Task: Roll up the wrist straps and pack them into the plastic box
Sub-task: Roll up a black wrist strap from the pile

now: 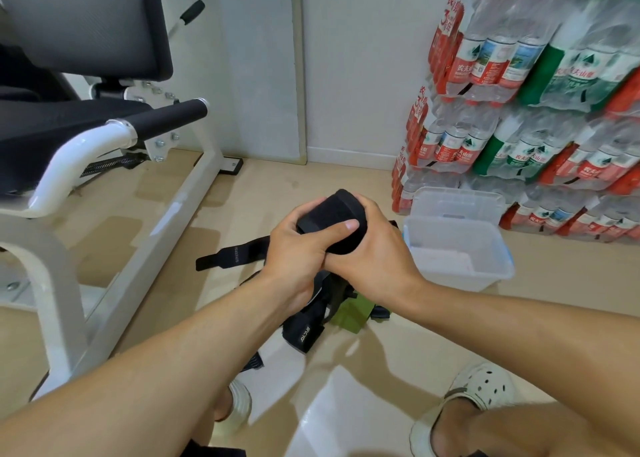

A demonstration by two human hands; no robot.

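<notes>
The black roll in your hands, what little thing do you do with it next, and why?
Probably carry the roll right and drop it into the box: both hands, left and right, already grip it wound tight, and the box stands open beside them.

Matt black cloth strap – clear glossy plastic box, smooth.

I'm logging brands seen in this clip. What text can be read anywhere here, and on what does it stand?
"农夫山泉": labels of the stacked water bottle packs.
"3": red wrap on the packs' left side; the characters beside it are blurred.
White lettering on the black strap on the floor: upside down, not surely readable.
Small print on the flat strap: too small.
</notes>
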